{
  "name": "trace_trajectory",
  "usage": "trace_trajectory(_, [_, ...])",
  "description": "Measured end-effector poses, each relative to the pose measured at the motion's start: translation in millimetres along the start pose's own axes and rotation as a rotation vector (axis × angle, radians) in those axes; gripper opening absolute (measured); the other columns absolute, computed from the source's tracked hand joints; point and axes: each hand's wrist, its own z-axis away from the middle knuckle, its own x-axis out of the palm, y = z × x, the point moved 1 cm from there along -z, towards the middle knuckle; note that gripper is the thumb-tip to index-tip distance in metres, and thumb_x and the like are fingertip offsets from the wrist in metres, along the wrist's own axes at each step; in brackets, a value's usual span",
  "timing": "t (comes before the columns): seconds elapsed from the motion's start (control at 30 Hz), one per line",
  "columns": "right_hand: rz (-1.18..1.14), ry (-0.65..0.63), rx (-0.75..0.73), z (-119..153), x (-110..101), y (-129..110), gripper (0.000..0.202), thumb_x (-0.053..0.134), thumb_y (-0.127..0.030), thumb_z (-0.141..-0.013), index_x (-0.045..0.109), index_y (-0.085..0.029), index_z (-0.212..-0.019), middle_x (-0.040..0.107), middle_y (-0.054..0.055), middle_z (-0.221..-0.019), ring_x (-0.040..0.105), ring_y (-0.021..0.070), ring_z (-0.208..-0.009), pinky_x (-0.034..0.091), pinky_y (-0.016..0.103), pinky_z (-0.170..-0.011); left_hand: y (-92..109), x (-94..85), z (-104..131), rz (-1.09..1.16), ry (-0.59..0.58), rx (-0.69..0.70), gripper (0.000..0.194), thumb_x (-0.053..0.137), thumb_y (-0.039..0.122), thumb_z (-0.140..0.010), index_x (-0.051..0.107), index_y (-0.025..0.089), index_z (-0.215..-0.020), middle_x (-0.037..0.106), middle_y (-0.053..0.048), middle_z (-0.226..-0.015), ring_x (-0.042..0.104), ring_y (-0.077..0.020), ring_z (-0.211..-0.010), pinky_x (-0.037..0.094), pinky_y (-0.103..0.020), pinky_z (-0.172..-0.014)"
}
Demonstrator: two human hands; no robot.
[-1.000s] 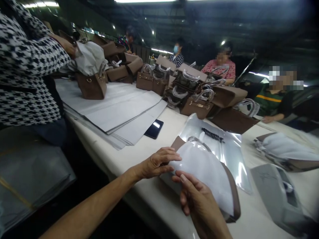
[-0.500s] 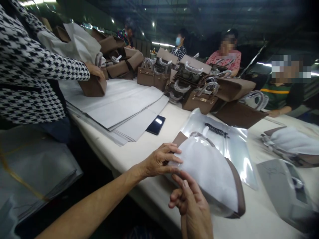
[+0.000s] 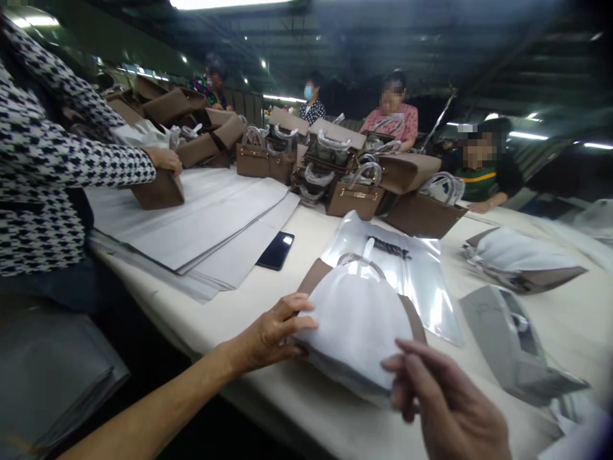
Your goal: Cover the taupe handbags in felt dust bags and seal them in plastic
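A brown handbag lies on the table in front of me, a white sheet over its side and its handles in clear wrap. At the bag's left end, my left hand grips the corner, fingers on top and thumb lower down. My right hand is at the lower right edge of the bag, its fingers bent and drawn together, slightly blurred. Whether anything small is between those fingertips cannot be made out. Just behind the bag lies a clear plastic bag with dark lettering.
A grey tape dispenser-like object stands at right, near another covered handbag. A phone lies by stacked grey sheets. Brown handbags pile up behind. A person in a houndstooth jacket stands left; several others sit across.
My right hand has moved from beside my left hand to the bag's right end. The view has shifted right. At left, the person's pale sheet has come down into the bag.
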Motion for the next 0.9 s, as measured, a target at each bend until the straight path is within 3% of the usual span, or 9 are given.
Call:
trace_trajectory(0.07, [0.18, 0.099, -0.15, -46, -21, -10, 0.035, 0.055, -0.048, -0.078, 0.058, -0.022, -0.103, 0.063, 0.004, -0.089, 0.059, 0.0137, -0.066, 0.049, 0.026, -0.062, 4, 3.3, 8, -0.048, 0.03, 0.026, 0.043, 0.061, 0.023, -0.078, 0.044, 0.021, -0.116, 0.042, -0.012, -0.124, 0.033, -0.0265, -0.124, 0.037, -0.045, -0.102])
trace_trajectory(0.17, [0.321, 0.058, -0.264, -114, -33, -15, 0.046, 0.053, -0.049, -0.079, 0.052, -0.021, -0.115, 0.056, 0.007, -0.115, 0.054, 0.0206, -0.1, 0.043, 0.034, -0.087, 10, 12.1, 26, -0.136, 0.114, 0.09, 0.04, 0.058, 0.017, -0.078, 0.044, 0.022, -0.115, 0.042, -0.011, -0.123, 0.033, -0.0275, -0.125, 0.041, -0.046, -0.099])
trace_trajectory(0.23, [0.318, -0.041, -0.184, -146, -30, -15, 0.063, 0.054, -0.052, -0.076, 0.042, -0.016, -0.127, 0.047, 0.013, -0.126, 0.048, 0.0245, -0.111, 0.037, 0.038, -0.093, 14, 18.9, 42, -0.208, 0.2, 0.14, 0.034, 0.055, 0.012, -0.079, 0.046, 0.022, -0.11, 0.044, -0.01, -0.121, 0.035, -0.0268, -0.124, 0.045, -0.043, -0.096])
trace_trajectory(0.3, [0.25, -0.191, -0.085, -161, -21, -17, 0.071, 0.056, -0.054, -0.074, 0.038, -0.012, -0.129, 0.049, 0.017, -0.123, 0.049, 0.0257, -0.109, 0.038, 0.038, -0.091, 20, 24.9, 59, -0.272, 0.263, 0.151, 0.031, 0.051, 0.007, -0.079, 0.049, 0.023, -0.106, 0.046, -0.008, -0.119, 0.038, -0.0248, -0.122, 0.048, -0.039, -0.093])
trace_trajectory(0.4, [0.117, -0.506, -0.04, -155, -9, -26, 0.053, 0.054, -0.054, -0.076, 0.055, -0.01, -0.105, 0.062, 0.014, -0.099, 0.059, 0.0222, -0.089, 0.044, 0.033, -0.079, 29, 30.3, 85, -0.318, 0.261, 0.132, 0.036, 0.046, 0.001, -0.077, 0.052, 0.023, -0.105, 0.048, -0.006, -0.121, 0.04, -0.024, -0.122, 0.05, -0.036, -0.092])
trace_trajectory(0.47, [0.039, -0.602, -0.075, -140, -7, -33, 0.044, 0.053, -0.054, -0.077, 0.056, -0.011, -0.087, 0.064, 0.01, -0.084, 0.06, 0.0189, -0.077, 0.045, 0.03, -0.072, 34, 31.1, 99, -0.34, 0.247, 0.13, 0.041, 0.047, 0.0, -0.074, 0.053, 0.023, -0.107, 0.049, -0.006, -0.122, 0.04, -0.0248, -0.123, 0.05, -0.037, -0.093])
trace_trajectory(0.67, [0.093, -0.383, -0.222, -85, -19, -53, 0.041, 0.048, -0.054, -0.081, 0.053, -0.015, -0.072, 0.061, 0.003, -0.066, 0.056, 0.0148, -0.064, 0.039, 0.024, -0.058, 46, 28.5, 115, -0.457, 0.192, 0.05, 0.05, 0.048, 0.0, -0.071, 0.052, 0.026, -0.114, 0.055, -0.003, -0.121, 0.036, -0.027, -0.126, 0.045, -0.046, -0.097])
trace_trajectory(0.77, [0.155, -0.307, -0.283, -63, -24, -64, 0.041, 0.045, -0.054, -0.082, 0.055, -0.015, -0.07, 0.061, 0.003, -0.067, 0.056, 0.0148, -0.064, 0.038, 0.023, -0.058, 50, 28.7, 105, -0.438, 0.187, -0.064, 0.047, 0.049, 0.004, -0.076, 0.05, 0.025, -0.117, 0.052, -0.006, -0.125, 0.036, -0.0276, -0.126, 0.042, -0.046, -0.098])
trace_trajectory(0.9, [0.221, -0.304, -0.355, -48, -28, -67, 0.037, 0.048, -0.051, -0.081, 0.056, -0.017, -0.07, 0.061, 0.001, -0.067, 0.056, 0.0138, -0.064, 0.038, 0.021, -0.056, 58, 28.4, 76, -0.31, 0.272, -0.19, 0.041, 0.051, 0.015, -0.081, 0.046, 0.023, -0.12, 0.044, -0.009, -0.132, 0.039, -0.0257, -0.124, 0.041, -0.042, -0.1])
